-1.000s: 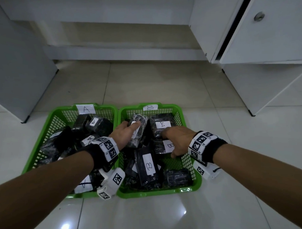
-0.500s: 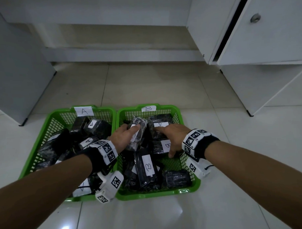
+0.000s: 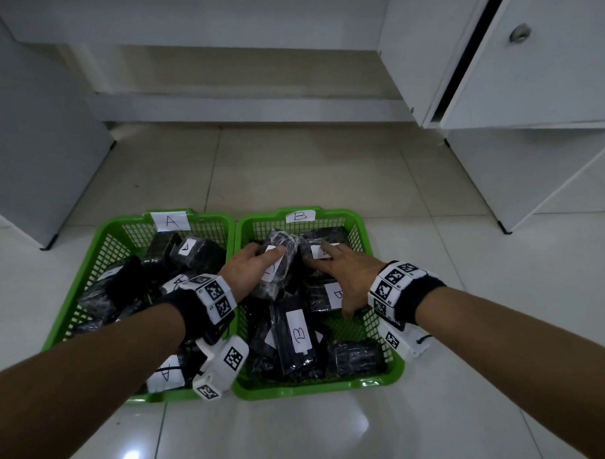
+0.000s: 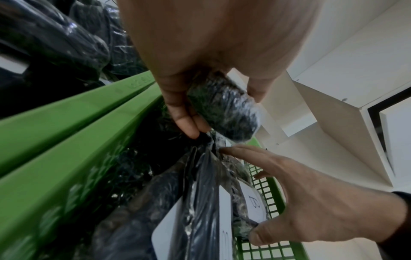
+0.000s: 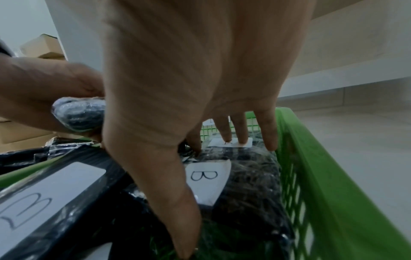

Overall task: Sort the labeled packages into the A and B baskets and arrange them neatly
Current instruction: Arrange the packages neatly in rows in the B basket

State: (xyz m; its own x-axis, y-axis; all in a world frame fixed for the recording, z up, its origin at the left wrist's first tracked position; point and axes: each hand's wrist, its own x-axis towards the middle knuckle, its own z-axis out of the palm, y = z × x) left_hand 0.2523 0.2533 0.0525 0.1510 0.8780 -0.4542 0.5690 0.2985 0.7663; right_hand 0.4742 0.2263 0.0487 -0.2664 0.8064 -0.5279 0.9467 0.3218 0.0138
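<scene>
Two green baskets sit side by side on the tiled floor, the A basket (image 3: 90,271) on the left and the B basket (image 3: 385,381) on the right, both holding black wrapped packages with white labels. The left hand (image 3: 251,270) reaches across into the far left part of the B basket and grips a rolled package (image 3: 281,257), fingers curled under it and thumb on its label; the left wrist view shows the roll (image 4: 222,107) held between fingers and thumb. The right hand (image 3: 350,274) lies just beside it, fingers spread and nearly straight, fingertips pressing the far package (image 3: 332,238) on its label, thumb down beside a B-labelled package (image 5: 244,184) nearer the person.
</scene>
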